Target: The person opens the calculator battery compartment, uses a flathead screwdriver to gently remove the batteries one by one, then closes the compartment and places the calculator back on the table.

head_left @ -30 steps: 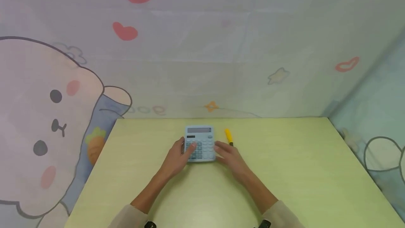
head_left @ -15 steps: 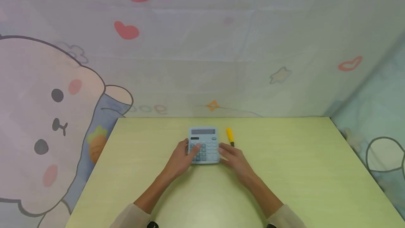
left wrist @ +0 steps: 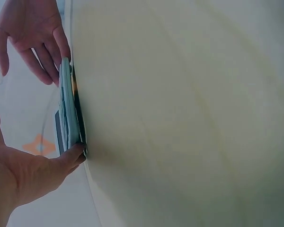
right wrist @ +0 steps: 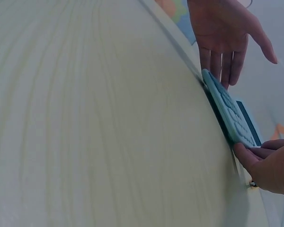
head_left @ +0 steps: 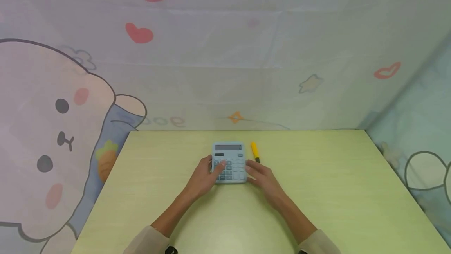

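A light blue calculator [head_left: 239, 169] lies on the table, its display toward the back. At its left edge is my left hand [head_left: 201, 177], with the thumb over the keys and the fingers against the side. The right wrist view shows that hand's fingers straight and its thumb held off the calculator. My right hand [head_left: 266, 181] touches the right edge with its fingertips. In the left wrist view the right hand [left wrist: 33, 28] has extended fingers and a spread thumb. Both wrist views show the calculator [right wrist: 229, 111] edge-on between the two hands.
A yellow stick-shaped item [head_left: 255, 150] with a black end lies just right of the calculator, beyond the right hand. The pale green table [head_left: 334, 179] meets a printed cloth backdrop [head_left: 211, 50] at the back and sides.
The calculator has slid a little to the right and slightly nearer, with both hands moving along at its sides. The yellow item has stayed in place.
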The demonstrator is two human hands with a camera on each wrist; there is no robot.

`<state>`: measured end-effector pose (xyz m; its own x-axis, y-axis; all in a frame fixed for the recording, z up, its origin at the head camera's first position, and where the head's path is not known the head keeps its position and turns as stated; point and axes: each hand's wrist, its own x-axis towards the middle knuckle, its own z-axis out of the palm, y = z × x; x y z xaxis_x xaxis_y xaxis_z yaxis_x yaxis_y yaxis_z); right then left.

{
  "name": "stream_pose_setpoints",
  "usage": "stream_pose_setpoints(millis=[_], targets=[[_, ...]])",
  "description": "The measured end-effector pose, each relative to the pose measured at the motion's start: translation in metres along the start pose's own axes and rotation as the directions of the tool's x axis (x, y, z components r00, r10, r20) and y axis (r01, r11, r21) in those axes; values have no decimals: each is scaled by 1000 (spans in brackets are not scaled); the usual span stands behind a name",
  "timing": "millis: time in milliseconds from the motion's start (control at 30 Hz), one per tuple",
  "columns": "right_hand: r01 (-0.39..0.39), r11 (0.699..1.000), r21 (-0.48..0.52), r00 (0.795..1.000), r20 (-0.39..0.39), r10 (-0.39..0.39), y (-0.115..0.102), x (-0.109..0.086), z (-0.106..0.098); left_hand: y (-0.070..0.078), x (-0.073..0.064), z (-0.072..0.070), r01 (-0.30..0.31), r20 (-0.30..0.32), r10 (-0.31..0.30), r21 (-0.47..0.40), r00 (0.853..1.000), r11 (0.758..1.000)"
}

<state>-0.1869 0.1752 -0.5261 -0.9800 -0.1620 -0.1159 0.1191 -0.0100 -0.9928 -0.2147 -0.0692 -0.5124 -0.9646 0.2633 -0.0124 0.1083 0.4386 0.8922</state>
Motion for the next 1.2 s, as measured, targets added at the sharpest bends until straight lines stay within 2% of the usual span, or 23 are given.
stream_pose_setpoints(millis=[800,1200], targets=[[-22,1000,11,999,-24,22,-3,-3,-5,1,3,4,24,14,-24,8,1000,1000],[-55,998,-8,998,-19,54,-7,-6,-11,1,3,9,48,6,-48,62,999,997]])
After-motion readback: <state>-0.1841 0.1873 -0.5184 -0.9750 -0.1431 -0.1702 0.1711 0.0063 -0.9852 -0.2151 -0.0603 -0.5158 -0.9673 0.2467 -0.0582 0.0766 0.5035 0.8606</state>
